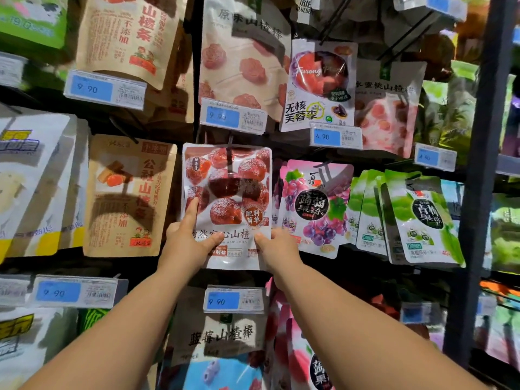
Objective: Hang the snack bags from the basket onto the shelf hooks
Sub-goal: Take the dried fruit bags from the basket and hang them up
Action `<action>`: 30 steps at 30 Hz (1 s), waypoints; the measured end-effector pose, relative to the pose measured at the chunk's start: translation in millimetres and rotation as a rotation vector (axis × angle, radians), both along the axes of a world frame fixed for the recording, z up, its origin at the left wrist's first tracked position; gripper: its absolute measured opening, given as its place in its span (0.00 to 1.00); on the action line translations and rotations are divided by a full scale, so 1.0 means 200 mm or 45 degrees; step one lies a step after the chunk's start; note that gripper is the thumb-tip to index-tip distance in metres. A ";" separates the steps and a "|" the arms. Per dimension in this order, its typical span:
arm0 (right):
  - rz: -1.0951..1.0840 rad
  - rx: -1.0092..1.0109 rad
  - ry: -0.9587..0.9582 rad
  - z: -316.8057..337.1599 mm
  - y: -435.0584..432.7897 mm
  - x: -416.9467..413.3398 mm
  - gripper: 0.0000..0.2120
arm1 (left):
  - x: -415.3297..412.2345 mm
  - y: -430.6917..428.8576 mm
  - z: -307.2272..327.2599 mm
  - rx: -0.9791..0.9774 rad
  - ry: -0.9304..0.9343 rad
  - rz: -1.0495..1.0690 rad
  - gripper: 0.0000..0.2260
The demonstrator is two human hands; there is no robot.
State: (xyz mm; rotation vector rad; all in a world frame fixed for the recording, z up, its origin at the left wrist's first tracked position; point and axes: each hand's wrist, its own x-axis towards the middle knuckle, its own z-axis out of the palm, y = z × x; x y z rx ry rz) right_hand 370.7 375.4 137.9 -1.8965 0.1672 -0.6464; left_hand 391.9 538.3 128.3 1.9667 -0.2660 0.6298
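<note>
Low on bag (226, 190), left hand (185, 243), right hand (277, 249) pinching

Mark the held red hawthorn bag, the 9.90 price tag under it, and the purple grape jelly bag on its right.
red hawthorn bag (226, 192): head view, printed fruit at mid-front.
9.90 price tag (223, 300): head view, its blue panel.
purple grape jelly bag (311, 206): head view, its black round label.
</note>
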 end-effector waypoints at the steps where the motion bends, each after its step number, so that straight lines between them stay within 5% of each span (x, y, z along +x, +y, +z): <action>1: -0.020 -0.010 0.033 0.00 -0.01 0.00 0.10 | 0.01 0.00 0.01 0.008 0.004 0.008 0.41; 10: 0.027 0.113 0.083 -0.10 -0.10 -0.04 0.09 | 0.02 -0.03 0.00 -0.010 0.044 0.055 0.40; 16: 0.083 0.070 0.113 -0.08 -0.15 -0.21 0.13 | -0.11 -0.09 -0.05 -0.042 -0.031 0.239 0.30; 21: 0.144 0.296 0.058 -0.10 -0.19 -0.35 0.13 | -0.27 -0.19 -0.05 0.029 -0.146 0.306 0.25; 26: 0.038 0.222 0.003 -0.21 -0.39 -0.58 0.14 | -0.45 -0.47 -0.11 0.014 -0.312 0.152 0.23; 30: -0.213 0.096 0.040 -0.40 -0.74 -0.84 0.15 | -0.61 -0.84 -0.28 0.083 -0.426 -0.239 0.19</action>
